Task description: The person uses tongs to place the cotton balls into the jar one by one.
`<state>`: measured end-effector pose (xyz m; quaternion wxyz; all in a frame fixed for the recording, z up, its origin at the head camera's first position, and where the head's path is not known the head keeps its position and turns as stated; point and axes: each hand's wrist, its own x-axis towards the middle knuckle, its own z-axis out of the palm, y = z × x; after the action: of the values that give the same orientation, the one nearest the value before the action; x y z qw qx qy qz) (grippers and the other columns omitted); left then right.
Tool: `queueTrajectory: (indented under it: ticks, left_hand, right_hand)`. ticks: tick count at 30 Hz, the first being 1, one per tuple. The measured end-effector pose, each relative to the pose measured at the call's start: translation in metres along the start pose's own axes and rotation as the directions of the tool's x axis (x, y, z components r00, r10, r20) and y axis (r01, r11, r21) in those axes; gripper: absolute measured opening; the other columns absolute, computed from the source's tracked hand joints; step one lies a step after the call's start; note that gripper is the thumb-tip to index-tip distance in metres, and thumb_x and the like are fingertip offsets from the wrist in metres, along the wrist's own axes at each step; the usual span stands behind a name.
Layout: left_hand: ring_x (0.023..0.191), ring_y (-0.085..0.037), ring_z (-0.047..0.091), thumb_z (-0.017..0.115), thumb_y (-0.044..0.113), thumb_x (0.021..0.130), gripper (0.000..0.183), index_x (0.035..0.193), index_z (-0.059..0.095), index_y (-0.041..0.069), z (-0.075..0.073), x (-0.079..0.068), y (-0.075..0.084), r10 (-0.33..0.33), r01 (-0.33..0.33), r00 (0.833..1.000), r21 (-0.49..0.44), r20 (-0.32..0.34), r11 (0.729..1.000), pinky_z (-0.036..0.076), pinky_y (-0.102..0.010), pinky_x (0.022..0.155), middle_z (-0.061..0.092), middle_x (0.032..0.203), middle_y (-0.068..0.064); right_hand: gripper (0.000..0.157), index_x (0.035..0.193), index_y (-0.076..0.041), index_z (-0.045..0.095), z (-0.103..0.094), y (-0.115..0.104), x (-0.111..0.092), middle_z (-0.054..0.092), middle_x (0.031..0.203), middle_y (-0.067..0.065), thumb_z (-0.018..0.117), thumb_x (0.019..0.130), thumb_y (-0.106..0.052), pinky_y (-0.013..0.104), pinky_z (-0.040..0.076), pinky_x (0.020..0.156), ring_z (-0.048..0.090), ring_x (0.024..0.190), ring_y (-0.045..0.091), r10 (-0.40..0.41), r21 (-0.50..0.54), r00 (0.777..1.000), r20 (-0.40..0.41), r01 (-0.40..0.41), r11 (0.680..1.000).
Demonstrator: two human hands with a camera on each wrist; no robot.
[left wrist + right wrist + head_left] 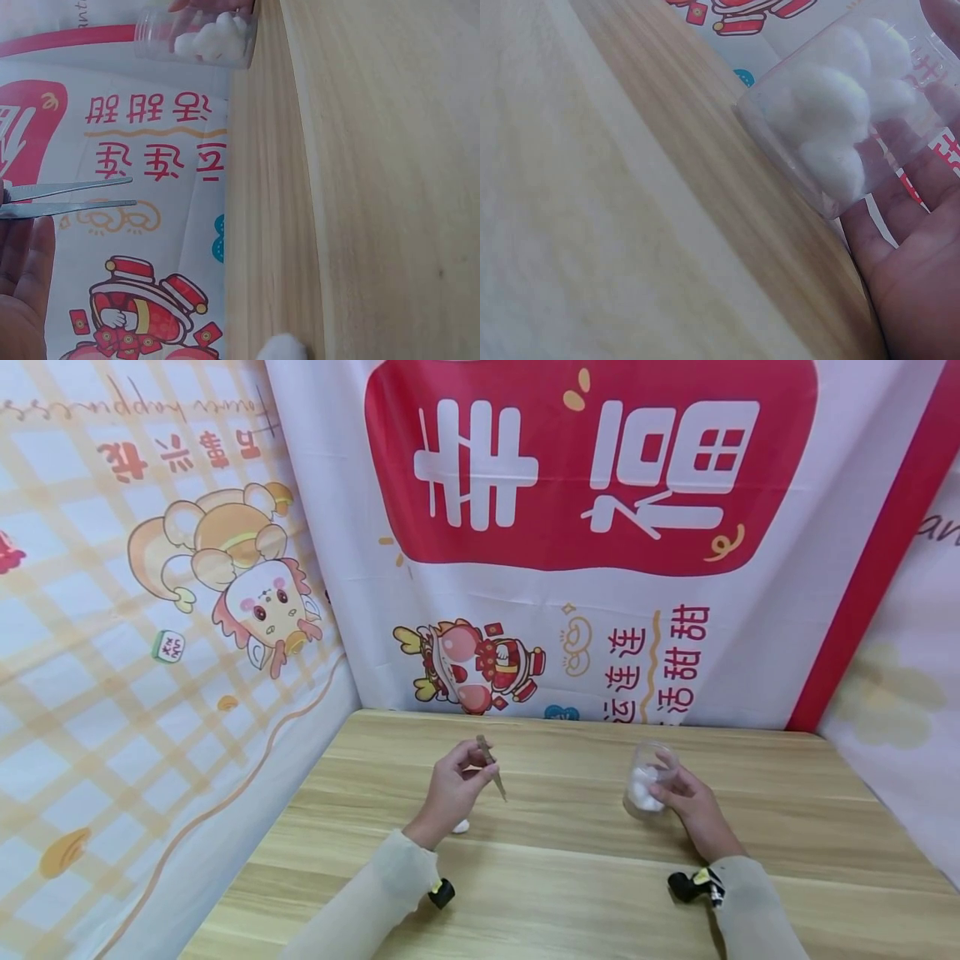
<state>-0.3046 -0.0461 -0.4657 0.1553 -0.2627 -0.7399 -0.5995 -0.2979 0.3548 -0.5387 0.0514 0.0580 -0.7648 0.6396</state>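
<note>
My left hand (459,785) pinches a pair of metal tweezers (71,196) above the table. Their tips stand apart with nothing between them. A white cotton ball (461,827) lies on the table below and beside that hand, partly hidden by the wrist in the head view; its edge also shows at the bottom of the left wrist view. My right hand (693,806) holds a clear plastic jar (645,777) by its side, fingers and thumb around it. Several white cotton balls (829,105) sit in the lower part of the jar. No lid shows on the jar.
The wood-grain table (555,877) reaches back to a hanging printed cloth (585,585) with red and white lettering. Another printed cloth (150,693) hangs along the left side. A small black camera is strapped at each wrist.
</note>
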Motion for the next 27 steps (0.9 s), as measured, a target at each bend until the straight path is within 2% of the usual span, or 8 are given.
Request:
queueTrajectory:
  ticks: [3,11,19,27]
  left_hand:
    - [0.090,-0.025,0.065,0.069,0.002,0.089,0.028,0.115,0.062,0.008,-0.003,-0.001,0.001,-0.002,0.003,1.000,0.012,-0.018,1.000,0.059,-0.031,0.078,0.065,0.098,-0.016]
    - [0.088,-0.027,0.065,0.067,-0.005,0.089,0.026,0.113,0.062,0.002,-0.011,-0.006,0.028,0.007,-0.006,1.000,0.015,-0.021,1.000,0.059,-0.032,0.078,0.064,0.094,-0.017]
    - [0.088,-0.027,0.065,0.067,-0.003,0.090,0.026,0.113,0.062,0.005,-0.017,-0.012,0.026,-0.051,0.052,0.998,0.021,-0.034,0.998,0.059,-0.031,0.078,0.064,0.093,-0.016]
    - [0.088,-0.026,0.065,0.068,-0.002,0.089,0.026,0.114,0.061,0.005,-0.024,-0.017,0.020,-0.056,0.058,0.997,0.042,-0.049,0.997,0.059,-0.030,0.077,0.064,0.094,-0.014]
  right_hand:
    - [0.070,0.152,-0.017,0.032,0.000,0.000,0.000,0.044,0.146,0.017,0.067,0.093,-0.033,0.013,0.040,0.091,0.051,0.115,0.003,-0.001,-0.003,1.000,0.001,0.001,1.000]
    - [0.069,0.152,-0.020,0.033,-0.001,0.002,0.000,0.046,0.145,0.013,0.067,0.093,-0.035,0.013,0.040,0.092,0.052,0.115,0.004,-0.001,-0.008,1.000,-0.003,0.000,1.000]
    - [0.068,0.152,-0.023,0.034,-0.001,0.005,0.001,0.048,0.143,0.010,0.066,0.093,-0.035,0.012,0.039,0.092,0.051,0.116,0.004,-0.004,-0.010,1.000,-0.003,0.004,1.000]
    - [0.068,0.152,-0.022,0.034,-0.001,0.005,0.000,0.047,0.145,0.012,0.066,0.093,-0.035,0.012,0.039,0.091,0.051,0.116,0.004,-0.009,-0.026,1.000,-0.001,0.009,1.000]
